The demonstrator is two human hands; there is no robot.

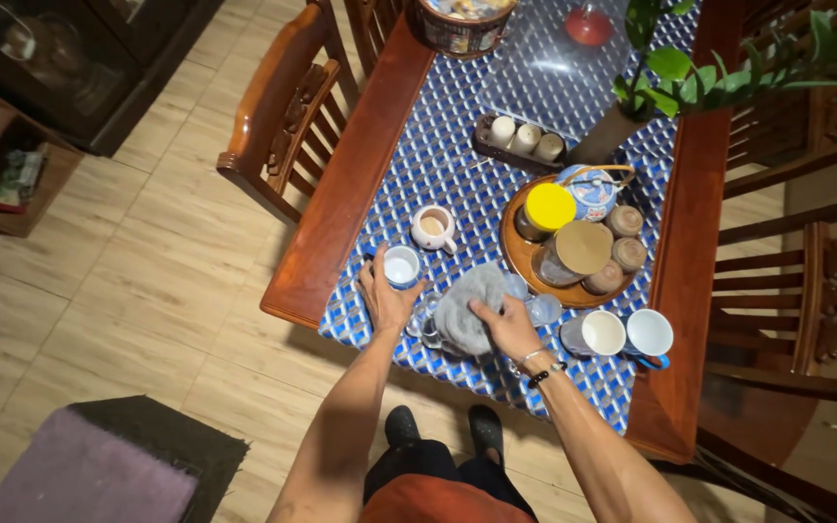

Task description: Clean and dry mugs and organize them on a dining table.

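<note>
The grey cloth [469,305] lies bunched on the blue patterned table cover [457,165], near the table's front edge, and the right hand [508,327] rests on it with the fingers curled down and gripping its folds. A dark band and a pale bracelet sit on that wrist. Just beside the cloth, to its right, stand small clear glasses [533,298], partly hidden by the cloth and the hand. The left hand [385,295] is at the cover's left front corner, fingers closed around a blue cup [401,265] with a white inside, which stands on the table.

Behind that cup stands a white mug [434,229] holding a light brown drink. To the right of the right hand, two more cups stand side by side: a grey one with a cream inside [595,332] and a blue one with a white inside [649,334]. A round wooden tray [517,260] behind the glasses carries a jar with a yellow lid [546,209], a jar with a tan lid [578,250], a blue and white teapot [590,192] and small brown cups [624,239]. Farther back, a dark narrow tray [484,143] holds three pale candles, next to a potted plant [670,73]. Wooden chairs [288,107] stand along both sides of the table.
</note>
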